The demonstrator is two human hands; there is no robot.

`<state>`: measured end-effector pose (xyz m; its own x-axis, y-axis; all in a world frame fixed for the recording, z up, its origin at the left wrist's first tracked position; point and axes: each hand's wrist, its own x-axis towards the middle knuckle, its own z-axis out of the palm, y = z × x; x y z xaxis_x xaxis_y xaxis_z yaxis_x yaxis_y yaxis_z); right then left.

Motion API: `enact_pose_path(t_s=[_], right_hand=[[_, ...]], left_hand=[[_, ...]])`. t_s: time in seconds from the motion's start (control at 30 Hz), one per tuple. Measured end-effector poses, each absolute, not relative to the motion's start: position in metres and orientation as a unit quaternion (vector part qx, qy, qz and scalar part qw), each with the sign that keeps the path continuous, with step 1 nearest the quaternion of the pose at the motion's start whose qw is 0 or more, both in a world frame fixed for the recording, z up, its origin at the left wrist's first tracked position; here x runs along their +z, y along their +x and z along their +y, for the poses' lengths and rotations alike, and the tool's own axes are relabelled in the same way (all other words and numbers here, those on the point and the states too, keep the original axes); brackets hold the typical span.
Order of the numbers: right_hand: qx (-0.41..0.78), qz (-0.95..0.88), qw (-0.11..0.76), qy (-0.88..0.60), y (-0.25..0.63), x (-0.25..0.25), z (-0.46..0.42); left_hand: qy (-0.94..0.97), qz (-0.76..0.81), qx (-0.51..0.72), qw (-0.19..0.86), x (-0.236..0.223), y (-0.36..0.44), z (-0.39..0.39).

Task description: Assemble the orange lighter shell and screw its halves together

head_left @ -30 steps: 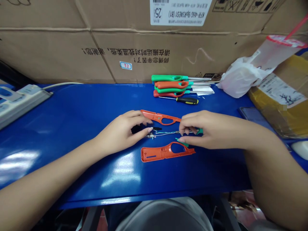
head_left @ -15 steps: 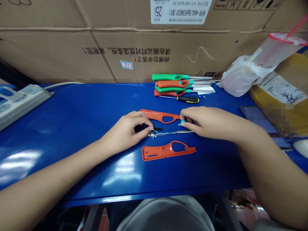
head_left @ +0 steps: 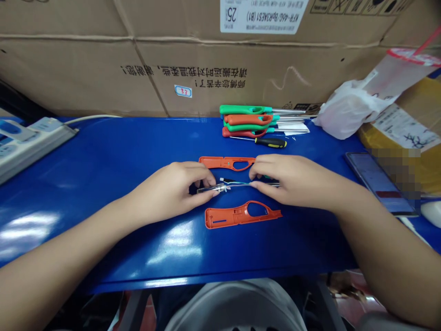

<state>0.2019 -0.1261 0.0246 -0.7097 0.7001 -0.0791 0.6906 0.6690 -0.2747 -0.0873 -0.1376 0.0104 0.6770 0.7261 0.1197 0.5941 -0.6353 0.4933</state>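
Two orange plastic lighter shell halves lie on the blue table (head_left: pixel 113 156): one half (head_left: pixel 225 162) further back, the other (head_left: pixel 241 214) nearer me, inside face up. Between them runs the lighter's inner assembly (head_left: pixel 237 183), a thin metal tube with fine wires. My left hand (head_left: pixel 179 188) pinches its left end, a small clear and metal piece. My right hand (head_left: pixel 289 177) pinches the right end, the metal tube, with a bit of green plastic under the fingers.
A pile of green and orange long lighters (head_left: pixel 251 122) and a black-and-yellow screwdriver (head_left: pixel 270 142) lie at the back. A white plastic bag (head_left: pixel 347 112) and a phone (head_left: pixel 377 181) are at the right, a power strip (head_left: pixel 31 140) at the left. Cardboard boxes (head_left: pixel 86 55) form the back wall.
Both hands have lifted the inner assembly slightly and shifted it back, toward the far shell half. My right hand moved left and closed on the tube; the green piece is now mostly hidden.
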Motion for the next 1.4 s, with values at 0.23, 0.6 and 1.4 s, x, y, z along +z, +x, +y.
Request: enact_pose_path(t_s=[0.23,0.6,1.4], right_hand=[[0.199,-0.895,-0.059,-0.395,0.217,0.031,-0.127],[0.252,-0.889,-0.088,-0.371,0.224,0.052,-0.137],[0.226,-0.888,-0.103,-0.388,0.225,0.045,-0.134]], left_hand=[[0.856,0.347,0.141,0.357,0.016,-0.072,-0.159],[0.858,0.31,0.134,0.388,0.015,-0.071,-0.166],[0.929,0.33,0.111,0.127,0.001,-0.082,-0.147]])
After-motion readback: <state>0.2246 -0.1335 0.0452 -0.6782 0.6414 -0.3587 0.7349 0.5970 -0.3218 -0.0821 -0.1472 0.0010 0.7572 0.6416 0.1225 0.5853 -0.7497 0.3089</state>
